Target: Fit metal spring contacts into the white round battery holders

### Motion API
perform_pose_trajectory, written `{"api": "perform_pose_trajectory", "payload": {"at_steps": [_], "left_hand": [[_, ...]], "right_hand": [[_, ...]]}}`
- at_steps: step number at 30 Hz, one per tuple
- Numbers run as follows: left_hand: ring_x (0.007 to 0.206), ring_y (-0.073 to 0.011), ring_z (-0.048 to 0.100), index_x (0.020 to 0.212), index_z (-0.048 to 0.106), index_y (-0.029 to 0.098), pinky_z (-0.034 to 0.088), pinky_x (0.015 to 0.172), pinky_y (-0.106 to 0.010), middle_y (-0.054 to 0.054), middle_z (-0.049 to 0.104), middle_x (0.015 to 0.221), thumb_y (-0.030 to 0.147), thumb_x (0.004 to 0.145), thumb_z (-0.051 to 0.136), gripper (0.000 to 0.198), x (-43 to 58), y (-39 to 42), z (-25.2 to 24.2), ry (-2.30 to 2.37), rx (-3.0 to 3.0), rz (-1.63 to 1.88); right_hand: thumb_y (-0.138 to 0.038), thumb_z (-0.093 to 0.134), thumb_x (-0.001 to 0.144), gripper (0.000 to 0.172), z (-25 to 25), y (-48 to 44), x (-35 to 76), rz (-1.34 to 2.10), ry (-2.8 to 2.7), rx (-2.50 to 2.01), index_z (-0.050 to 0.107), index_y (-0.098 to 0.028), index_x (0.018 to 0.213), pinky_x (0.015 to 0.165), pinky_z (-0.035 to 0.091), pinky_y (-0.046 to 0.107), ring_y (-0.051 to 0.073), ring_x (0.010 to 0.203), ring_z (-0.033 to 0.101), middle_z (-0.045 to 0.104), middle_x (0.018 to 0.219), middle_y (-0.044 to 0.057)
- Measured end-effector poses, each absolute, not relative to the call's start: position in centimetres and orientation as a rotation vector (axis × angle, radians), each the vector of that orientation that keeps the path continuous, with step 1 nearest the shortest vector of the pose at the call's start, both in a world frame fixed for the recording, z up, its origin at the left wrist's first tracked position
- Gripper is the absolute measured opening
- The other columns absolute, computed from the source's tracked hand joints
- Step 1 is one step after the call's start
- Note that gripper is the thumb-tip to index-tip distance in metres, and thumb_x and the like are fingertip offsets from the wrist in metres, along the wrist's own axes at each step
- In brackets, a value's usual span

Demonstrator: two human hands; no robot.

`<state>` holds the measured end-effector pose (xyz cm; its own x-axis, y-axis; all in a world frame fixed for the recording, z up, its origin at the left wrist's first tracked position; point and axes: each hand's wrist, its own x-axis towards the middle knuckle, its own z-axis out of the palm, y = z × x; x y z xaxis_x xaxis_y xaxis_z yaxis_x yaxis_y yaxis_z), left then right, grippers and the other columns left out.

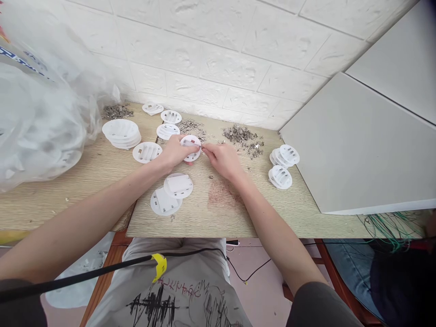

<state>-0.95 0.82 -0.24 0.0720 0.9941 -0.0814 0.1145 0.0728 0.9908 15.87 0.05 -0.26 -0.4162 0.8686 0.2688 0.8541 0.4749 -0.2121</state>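
The left hand [173, 152], its grip clamped on the disc [193, 155], should brace its right edge against the right hand's [225, 158] pinched-together grip.

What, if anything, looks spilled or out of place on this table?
A reddish smear marks the pale tabletop beside the right forearm, looking like a stain; a metallic bit lies apart from the metal heaps.

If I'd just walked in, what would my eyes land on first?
Probably the big plastic bag at the upper left. Then the white disc near the middle, held in the left hand, with the right hand at its edge. Beyond the right hand, a heap of silvery bits lies on the table.
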Motion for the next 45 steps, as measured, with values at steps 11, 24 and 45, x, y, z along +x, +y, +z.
{"api": "perform_pose_trajectory", "payload": {"at_steps": [11,24,45], "left_hand": [[0.071,-0.0202,0.061,0.079,0.070,0.014,0.053,0.048,-0.026,-0.008,0.069,0.081,0.030,0.055,0.079,0.030,-0.89,0.87,-0.24,1.286,1.248,1.059],[0.072,-0.0192,0.061,0.078,0.070,0.015,0.052,0.048,-0.024,-0.008,0.068,0.080,0.030,0.055,0.079,0.030,-0.87,0.76,-0.19,1.294,1.248,1.063],[0.069,-0.0181,0.060,0.075,0.066,0.016,0.054,0.056,-0.028,-0.005,0.065,0.073,0.025,0.060,0.075,0.020,-0.69,0.51,-0.04,1.275,1.253,1.058]], "right_hand": [[-0.028,0.040,0.101,0.032,-0.28,0.16,16.10,0.031,-2.413,-1.440,0.070,-0.020,0.091,0.063,0.027,0.029,0.019,0.070,0.057,0.070,0.080,0.005],[-0.029,0.041,0.101,0.032,-0.54,0.22,16.13,0.085,-2.376,-1.437,0.072,-0.020,0.101,0.063,0.027,0.028,0.019,0.071,0.058,0.071,0.082,0.006],[-0.028,0.040,0.100,0.033,-0.60,0.11,15.94,0.043,-2.366,-1.442,0.070,-0.020,0.089,0.062,0.026,0.029,0.018,0.067,0.055,0.068,0.076,0.005]]}}
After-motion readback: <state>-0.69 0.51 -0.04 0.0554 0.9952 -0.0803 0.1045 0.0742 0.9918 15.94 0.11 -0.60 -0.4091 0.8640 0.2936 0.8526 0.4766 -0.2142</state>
